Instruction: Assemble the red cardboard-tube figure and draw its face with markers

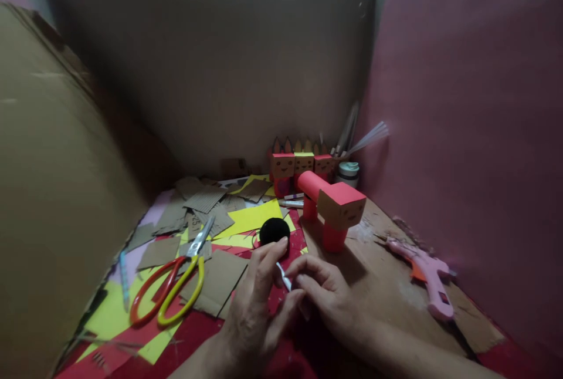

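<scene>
Close together at the lower middle are my two hands. A slim white piece (285,278), too small to identify, lies between them. My right hand (329,294) is closed in a pinch around its lower part. Over its upper end, my left hand (257,303) has its index finger and thumb apart, with the thumb tip close to the right fingers. Just beyond the left index finger sits a round black ball (273,230), perhaps yarn. To the right stands a red paper-and-cardboard animal figure (343,209) with a box head and a drawn face.
Large scissors (193,256) with red and yellow handles lie left, among cardboard scraps (215,282) and yellow paper (253,219). A pink glue gun (424,273) rests at right. Three box-headed figures (303,165) and a lidded cup (349,172) stand behind. Walls surround the work surface.
</scene>
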Motion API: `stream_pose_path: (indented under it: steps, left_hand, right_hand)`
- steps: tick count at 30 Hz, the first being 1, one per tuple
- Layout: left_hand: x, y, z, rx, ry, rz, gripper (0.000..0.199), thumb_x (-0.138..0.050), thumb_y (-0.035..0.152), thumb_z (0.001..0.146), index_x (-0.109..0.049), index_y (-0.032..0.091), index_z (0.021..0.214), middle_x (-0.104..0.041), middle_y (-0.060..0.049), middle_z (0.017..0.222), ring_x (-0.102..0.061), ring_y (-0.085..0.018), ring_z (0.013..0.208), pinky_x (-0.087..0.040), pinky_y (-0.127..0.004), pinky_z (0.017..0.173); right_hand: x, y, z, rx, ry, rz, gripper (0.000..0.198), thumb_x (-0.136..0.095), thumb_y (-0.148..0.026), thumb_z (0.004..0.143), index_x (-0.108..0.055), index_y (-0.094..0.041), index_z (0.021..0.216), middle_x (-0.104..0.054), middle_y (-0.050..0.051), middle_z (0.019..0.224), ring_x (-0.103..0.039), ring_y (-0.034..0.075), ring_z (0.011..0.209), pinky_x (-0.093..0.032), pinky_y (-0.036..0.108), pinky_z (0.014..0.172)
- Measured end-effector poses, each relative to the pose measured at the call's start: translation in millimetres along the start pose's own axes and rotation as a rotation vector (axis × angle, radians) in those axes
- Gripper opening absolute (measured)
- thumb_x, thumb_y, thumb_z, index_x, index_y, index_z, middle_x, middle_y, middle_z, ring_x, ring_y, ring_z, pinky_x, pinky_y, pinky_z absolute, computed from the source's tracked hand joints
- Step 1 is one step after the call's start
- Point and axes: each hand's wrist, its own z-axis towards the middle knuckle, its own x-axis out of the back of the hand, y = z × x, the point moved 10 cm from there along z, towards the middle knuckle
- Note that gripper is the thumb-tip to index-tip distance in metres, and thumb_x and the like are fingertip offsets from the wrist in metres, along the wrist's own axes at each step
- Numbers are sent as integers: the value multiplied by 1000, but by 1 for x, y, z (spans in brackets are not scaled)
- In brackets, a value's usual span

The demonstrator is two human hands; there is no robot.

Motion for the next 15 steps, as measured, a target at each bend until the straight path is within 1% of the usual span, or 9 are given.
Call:
stream_pose_path:
  steps: [2,4,5,7,9,10,12,14,15]
  left_hand:
    - [0,7,1,-33,-18,9,70,-55,15,95,-24,31,156,-51,-13,127,-63,-17,94,-59,-31,85]
    - [-3,11,2,-63,-63,10,63,-53,14,96,-31,27,153,-52,-14,126,-63,-20,105,-58,-31,88]
    - [-5,13,3,-80,-86,9,56,-52,13,96,-37,25,149,-53,-14,124,-64,-20,104,-58,-29,86]
    - [-8,14,3,-111,-121,21,37,-50,10,96,-54,20,131,-57,-13,115,-66,-18,94,-59,-27,80]
    - [-8,15,3,-127,-122,43,22,-48,8,95,-62,17,110,-60,-13,107,-67,-16,86,-59,-26,75]
    - [-8,15,3,-137,-114,55,20,-47,6,95,-63,16,104,-62,-13,104,-67,-16,85,-58,-26,73]
    - [-8,18,4,-154,-100,92,23,-45,5,95,-63,14,104,-64,-14,102,-68,-17,86,-58,-25,71]
    - [-9,20,8,-172,-111,158,30,-42,5,94,-62,13,115,-65,-15,104,-69,-19,89,-59,-26,70]
    - [-7,20,10,-172,-125,203,34,-41,4,94,-61,13,120,-66,-16,106,-69,-20,91,-59,-27,71]
  right_hand:
    - [1,-2,-1,10,11,1,29,-69,-47,85,-61,-19,86,-52,-7,62,-40,6,45,-33,20,45]
    - [1,-4,-1,21,5,-20,34,-68,-52,86,-60,-19,83,-51,-6,62,-41,6,46,-34,20,46]
    - [1,-5,-1,27,3,-40,35,-68,-53,86,-60,-19,81,-50,-6,62,-41,6,47,-33,20,46]
    - [2,-5,0,35,16,-75,36,-69,-51,86,-59,-18,76,-49,-6,61,-40,6,48,-31,20,46]
    - [3,-4,-1,30,39,-92,33,-70,-48,84,-58,-19,74,-48,-6,59,-38,7,49,-30,20,46]
    - [3,-3,-1,15,44,-100,33,-70,-47,84,-57,-19,74,-46,-7,58,-37,7,48,-29,20,46]
    - [4,0,-3,-12,48,-120,33,-69,-49,83,-59,-19,75,-45,-7,56,-36,8,47,-28,21,45]
    - [8,-2,-3,-2,72,-161,33,-68,-51,82,-60,-20,77,-50,-4,60,-41,10,51,-33,23,47]
    - [13,-5,-3,23,97,-196,32,-67,-51,83,-61,-20,80,-55,-2,65,-47,12,55,-37,25,51]
